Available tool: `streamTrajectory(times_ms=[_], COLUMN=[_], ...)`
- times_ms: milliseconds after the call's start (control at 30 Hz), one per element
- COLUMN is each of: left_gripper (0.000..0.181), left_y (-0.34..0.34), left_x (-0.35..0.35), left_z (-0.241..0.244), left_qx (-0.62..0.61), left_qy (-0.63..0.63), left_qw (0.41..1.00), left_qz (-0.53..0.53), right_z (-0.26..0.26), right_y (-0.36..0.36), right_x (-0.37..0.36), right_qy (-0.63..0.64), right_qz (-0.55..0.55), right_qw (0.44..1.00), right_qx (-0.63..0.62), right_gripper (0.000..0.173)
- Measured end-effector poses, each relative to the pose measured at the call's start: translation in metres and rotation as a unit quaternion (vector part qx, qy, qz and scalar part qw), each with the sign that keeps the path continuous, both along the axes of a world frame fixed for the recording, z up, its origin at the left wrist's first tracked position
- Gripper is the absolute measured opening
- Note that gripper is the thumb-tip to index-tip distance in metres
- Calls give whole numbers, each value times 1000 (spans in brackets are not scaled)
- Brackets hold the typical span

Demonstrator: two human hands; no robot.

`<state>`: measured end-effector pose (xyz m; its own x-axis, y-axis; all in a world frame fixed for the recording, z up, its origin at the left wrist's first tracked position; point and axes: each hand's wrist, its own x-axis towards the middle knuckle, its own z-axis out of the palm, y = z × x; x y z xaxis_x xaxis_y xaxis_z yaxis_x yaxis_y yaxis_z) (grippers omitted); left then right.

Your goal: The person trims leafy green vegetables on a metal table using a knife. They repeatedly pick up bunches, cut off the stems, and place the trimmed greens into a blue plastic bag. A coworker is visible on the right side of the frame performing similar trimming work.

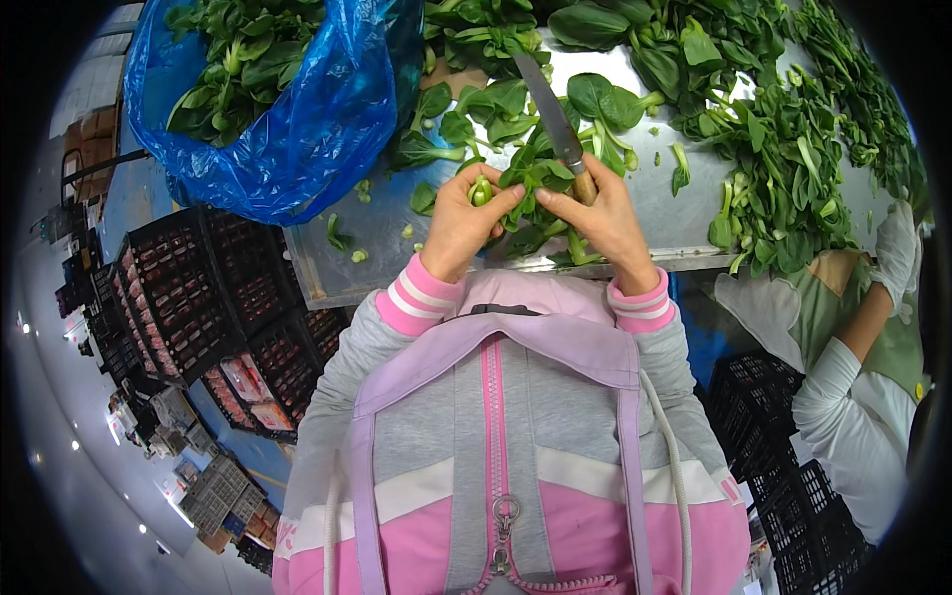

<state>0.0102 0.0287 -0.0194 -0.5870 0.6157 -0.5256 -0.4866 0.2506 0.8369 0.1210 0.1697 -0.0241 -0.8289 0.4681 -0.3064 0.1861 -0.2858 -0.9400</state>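
My left hand grips a head of bok choy, its pale cut base showing between thumb and fingers. My right hand pinches the leaves of the same head with its thumb. Tucked in that hand is a knife by its wooden handle, the blade pointing up and away from me. Under and around both hands, loose bok choy leaves and small trimmed stem ends lie on the metal table.
A blue plastic bag of bok choy stands at the table's left. More greens are heaped along the right. A co-worker's gloved hand is at the right edge. Black crates are stacked at left; other black crates stand at lower right.
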Motion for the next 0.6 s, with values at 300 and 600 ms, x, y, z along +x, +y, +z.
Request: streamTrajectory(times_ms=[300, 600], left_gripper=[17, 16], left_y=[-1, 2], left_x=[-1, -2], left_z=[4, 16], left_qx=[-2, -2], left_qy=[30, 37], left_qw=[999, 997], left_qz=[-31, -74], right_z=[-7, -11], right_y=[9, 12], right_x=[6, 7], right_qy=[-49, 12], right_qz=[-112, -199], right_qw=[991, 969], right_qx=[-44, -145], right_gripper=[18, 22])
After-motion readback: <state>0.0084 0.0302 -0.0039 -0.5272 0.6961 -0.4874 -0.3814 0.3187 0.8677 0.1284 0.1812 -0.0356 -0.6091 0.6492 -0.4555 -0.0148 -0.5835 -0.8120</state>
